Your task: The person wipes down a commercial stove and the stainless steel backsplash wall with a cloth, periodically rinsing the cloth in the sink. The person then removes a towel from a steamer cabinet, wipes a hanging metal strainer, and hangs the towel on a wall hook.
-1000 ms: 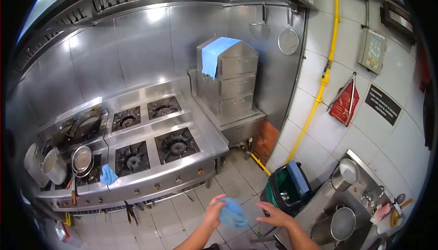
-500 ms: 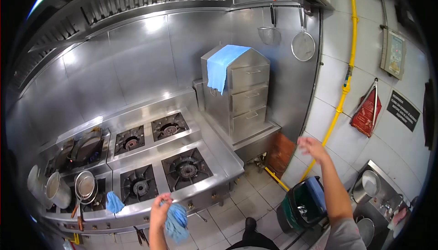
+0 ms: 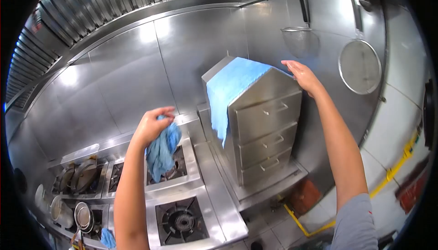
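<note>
My left hand (image 3: 154, 126) is closed on a crumpled blue cloth (image 3: 162, 152), which hangs down in front of the rear burner. To the right, my right hand (image 3: 302, 76) is raised with its fingers stretched out, holding nothing. It is at the right slope of a steel steamer cabinet (image 3: 260, 117) with a peaked top and three drawers; whether it touches the metal I cannot tell. A lighter blue cloth (image 3: 235, 78) lies draped over the peak and hangs down the cabinet's left side.
A front burner (image 3: 184, 221) lies below my left arm. Pans (image 3: 84, 179), a pot (image 3: 61, 211) and strainers (image 3: 83, 215) stand on the stove at left, near another blue cloth (image 3: 108, 237). A wire skimmer (image 3: 359, 66) and a mesh strainer (image 3: 299, 40) hang on the wall.
Both hands have risen and moved toward the cabinet, the left carrying the crumpled cloth up from the stove's front. The view has come closer to the cabinet.
</note>
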`<move>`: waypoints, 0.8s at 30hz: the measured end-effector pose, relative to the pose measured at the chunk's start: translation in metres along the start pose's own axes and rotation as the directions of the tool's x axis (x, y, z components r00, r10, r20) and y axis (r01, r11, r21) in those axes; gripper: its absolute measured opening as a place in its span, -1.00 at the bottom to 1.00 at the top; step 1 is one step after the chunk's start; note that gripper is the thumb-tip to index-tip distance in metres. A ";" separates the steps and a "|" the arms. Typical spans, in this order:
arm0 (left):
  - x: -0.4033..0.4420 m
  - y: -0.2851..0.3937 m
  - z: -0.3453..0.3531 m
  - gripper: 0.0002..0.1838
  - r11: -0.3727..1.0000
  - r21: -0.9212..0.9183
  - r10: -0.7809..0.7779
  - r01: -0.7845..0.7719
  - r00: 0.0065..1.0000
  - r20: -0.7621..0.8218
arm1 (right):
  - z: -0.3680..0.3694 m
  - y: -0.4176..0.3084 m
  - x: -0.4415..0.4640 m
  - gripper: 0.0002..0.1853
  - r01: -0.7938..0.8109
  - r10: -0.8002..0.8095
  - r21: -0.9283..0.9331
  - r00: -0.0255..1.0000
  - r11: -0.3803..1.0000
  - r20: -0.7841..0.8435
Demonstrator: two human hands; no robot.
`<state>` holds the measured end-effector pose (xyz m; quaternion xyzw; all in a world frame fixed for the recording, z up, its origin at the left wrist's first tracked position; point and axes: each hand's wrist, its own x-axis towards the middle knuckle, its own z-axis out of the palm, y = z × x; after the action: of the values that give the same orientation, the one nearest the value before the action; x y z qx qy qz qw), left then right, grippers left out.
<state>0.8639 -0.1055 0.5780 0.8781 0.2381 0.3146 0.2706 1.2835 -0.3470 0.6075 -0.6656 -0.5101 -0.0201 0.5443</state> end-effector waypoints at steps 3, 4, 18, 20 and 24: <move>0.093 0.017 0.028 -0.47 0.998 -0.067 0.004 -0.005 1.000 -0.020 | 0.008 0.031 0.078 -0.46 0.045 -0.039 -0.060 0.995 0.997 0.096; 0.119 0.023 0.041 -0.47 0.997 -0.072 -0.001 -0.001 1.000 -0.025 | 0.013 0.041 0.097 -0.46 0.048 -0.041 -0.063 0.994 0.997 0.104; 0.240 0.028 0.116 -0.11 0.917 0.394 -0.094 -0.061 0.927 0.362 | 0.047 0.066 0.171 -0.41 0.026 0.088 -0.323 0.939 0.946 0.333; 0.237 0.027 0.114 -0.22 0.934 0.347 -0.054 -0.089 0.922 0.384 | 0.052 0.067 0.167 -0.45 0.088 0.013 -0.332 0.957 0.939 0.289; 0.225 0.018 0.114 -0.40 0.964 0.247 0.004 -0.097 0.936 0.353 | 0.053 0.071 0.166 -0.46 0.435 -0.403 -0.212 0.897 0.875 0.180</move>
<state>1.1006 -0.0239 0.6101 0.9537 0.2028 0.1266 0.1824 1.3851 -0.1906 0.6323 -0.6014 -0.6702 -0.1575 0.4054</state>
